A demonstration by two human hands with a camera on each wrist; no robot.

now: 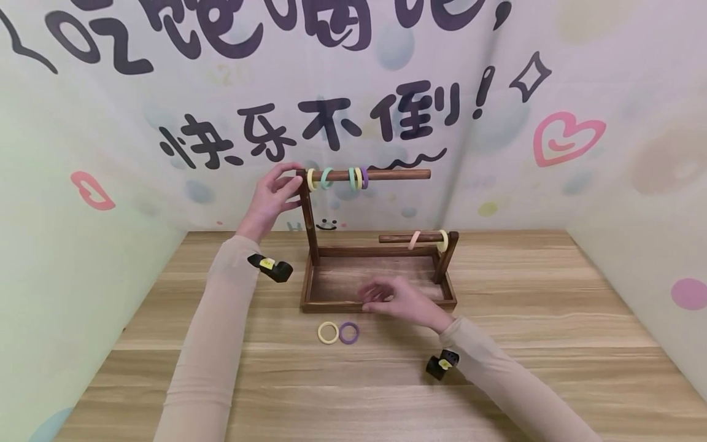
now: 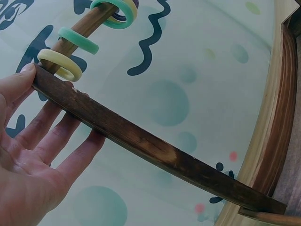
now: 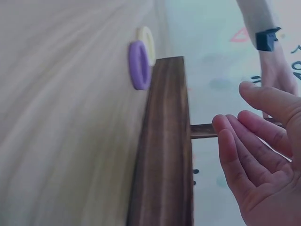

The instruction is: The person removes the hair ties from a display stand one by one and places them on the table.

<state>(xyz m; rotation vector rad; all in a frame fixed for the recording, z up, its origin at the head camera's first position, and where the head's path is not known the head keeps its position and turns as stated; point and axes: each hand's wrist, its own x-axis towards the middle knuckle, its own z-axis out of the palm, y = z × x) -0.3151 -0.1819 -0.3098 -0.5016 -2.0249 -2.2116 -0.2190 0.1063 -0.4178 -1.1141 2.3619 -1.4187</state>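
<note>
My left hand (image 1: 272, 199) pinches the top of the tall post (image 2: 117, 129) of a dark wooden rack, thumb at the upper end and fingers along its side. On the upper rod (image 1: 397, 175) hang several rings, among them a yellow ring (image 2: 59, 63) nearest the post and a green ring (image 2: 79, 41) beside it. My right hand (image 1: 405, 301) hovers by the front edge of the rack's tray (image 1: 331, 306), fingers slightly bent, holding nothing. In front of the tray, a yellow ring (image 1: 328, 333) and a purple ring (image 1: 349, 333) lie on the table, side by side.
A lower rod (image 1: 394, 239) on a short post (image 1: 447, 261) carries a peach ring (image 1: 414, 240) and a pale yellow ring (image 1: 443, 241). The rack stands on a wood-grain table (image 1: 530, 344). Behind it rises a printed backdrop (image 1: 497, 184) with dark lettering.
</note>
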